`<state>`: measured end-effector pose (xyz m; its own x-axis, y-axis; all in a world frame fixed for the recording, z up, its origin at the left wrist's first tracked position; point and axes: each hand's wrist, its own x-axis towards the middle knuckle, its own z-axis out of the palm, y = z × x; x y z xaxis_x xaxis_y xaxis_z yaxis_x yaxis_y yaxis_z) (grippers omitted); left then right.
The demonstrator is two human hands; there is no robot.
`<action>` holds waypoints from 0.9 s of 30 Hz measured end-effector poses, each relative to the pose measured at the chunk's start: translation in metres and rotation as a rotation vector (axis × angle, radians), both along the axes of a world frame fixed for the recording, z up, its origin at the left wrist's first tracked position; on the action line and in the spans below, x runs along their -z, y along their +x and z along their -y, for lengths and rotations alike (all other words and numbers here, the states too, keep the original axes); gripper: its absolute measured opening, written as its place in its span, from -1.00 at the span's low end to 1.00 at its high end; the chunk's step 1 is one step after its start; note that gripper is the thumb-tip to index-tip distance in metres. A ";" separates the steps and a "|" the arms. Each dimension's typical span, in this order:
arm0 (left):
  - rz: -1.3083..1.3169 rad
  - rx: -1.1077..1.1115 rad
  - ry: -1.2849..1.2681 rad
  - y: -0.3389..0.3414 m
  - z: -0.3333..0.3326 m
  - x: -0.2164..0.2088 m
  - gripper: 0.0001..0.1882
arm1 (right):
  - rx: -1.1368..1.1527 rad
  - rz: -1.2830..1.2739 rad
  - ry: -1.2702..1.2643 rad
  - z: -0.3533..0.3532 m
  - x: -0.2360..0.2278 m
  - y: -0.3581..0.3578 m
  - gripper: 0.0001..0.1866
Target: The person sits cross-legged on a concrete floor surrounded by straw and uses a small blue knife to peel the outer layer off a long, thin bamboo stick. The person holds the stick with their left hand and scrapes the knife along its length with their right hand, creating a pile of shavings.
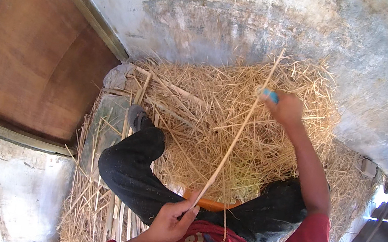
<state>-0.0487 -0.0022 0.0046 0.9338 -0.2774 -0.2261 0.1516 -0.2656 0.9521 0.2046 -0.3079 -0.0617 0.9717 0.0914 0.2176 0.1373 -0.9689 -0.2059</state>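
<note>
A long, thin, pale bamboo strip (pixel 235 140) runs slantwise from my lap up toward the wall. Low on it, close to my body, the fingers of my left hand (pixel 171 224) are closed round the strip. Farther up, to the right, my right hand (pixel 288 109) grips a small blue-handled tool (pixel 271 96). The tool's pale, blurred end meets the strip below its far tip; its exact kind is too smeared to tell.
A heap of straw-like shavings (pixel 215 119) lies between my legs and against the worn plaster wall (pixel 271 26). Split strips (pixel 123 222) lie at the left, near a brown wooden panel (pixel 36 53). Something orange (pixel 210 205) shows under my lap.
</note>
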 end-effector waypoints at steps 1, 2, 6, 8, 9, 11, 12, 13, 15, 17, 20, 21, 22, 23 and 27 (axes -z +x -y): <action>-0.052 0.033 0.060 -0.005 -0.003 -0.007 -0.57 | 0.097 -0.024 0.073 0.012 -0.001 0.011 -0.21; -0.106 0.068 0.122 -0.010 -0.007 -0.017 -0.58 | 0.196 -0.050 0.148 0.029 0.000 0.022 -0.19; -0.209 0.322 0.176 -0.051 -0.047 -0.017 -0.59 | 0.541 0.054 0.165 0.119 0.012 0.044 -0.07; -0.155 0.237 0.076 -0.057 -0.048 -0.020 -0.59 | 0.758 0.016 0.338 0.184 0.028 0.043 -0.05; -0.128 0.197 0.032 -0.061 -0.047 -0.022 -0.59 | 0.736 -0.002 0.382 0.194 0.032 0.041 -0.04; -0.306 0.047 0.205 -0.067 -0.062 -0.006 -0.62 | 0.688 -0.038 0.448 0.209 0.029 0.032 -0.03; -0.303 -0.089 0.081 -0.063 -0.063 0.005 -0.62 | 0.599 -0.168 0.484 0.174 0.016 0.035 -0.04; -0.401 -0.207 0.005 -0.052 -0.058 0.000 -0.60 | 0.510 -0.208 0.499 0.132 0.003 0.029 -0.13; -0.356 -0.278 -0.273 -0.036 -0.054 0.017 -0.59 | 0.278 -0.128 0.512 0.035 -0.013 -0.010 -0.24; -0.284 -0.265 -0.469 -0.013 -0.045 0.027 -0.59 | 0.068 -0.267 0.435 -0.039 -0.040 -0.059 -0.29; -0.283 -0.214 -0.567 0.008 -0.027 0.022 -0.59 | -0.515 -0.120 0.328 -0.078 -0.044 -0.109 -0.25; -0.240 -0.195 -0.530 0.008 -0.023 0.020 -0.58 | -0.521 -0.117 0.263 -0.084 -0.046 -0.112 -0.25; -0.197 -0.177 -0.493 0.007 -0.020 0.016 -0.58 | -0.528 -0.115 0.198 -0.089 -0.048 -0.114 -0.24; -0.154 -0.160 -0.455 0.006 -0.016 0.012 -0.57 | -0.536 -0.113 0.133 -0.090 -0.049 -0.115 -0.24; -0.065 -0.125 -0.140 0.000 -0.004 -0.004 -0.56 | -0.259 -0.044 0.200 -0.069 -0.029 -0.076 -0.29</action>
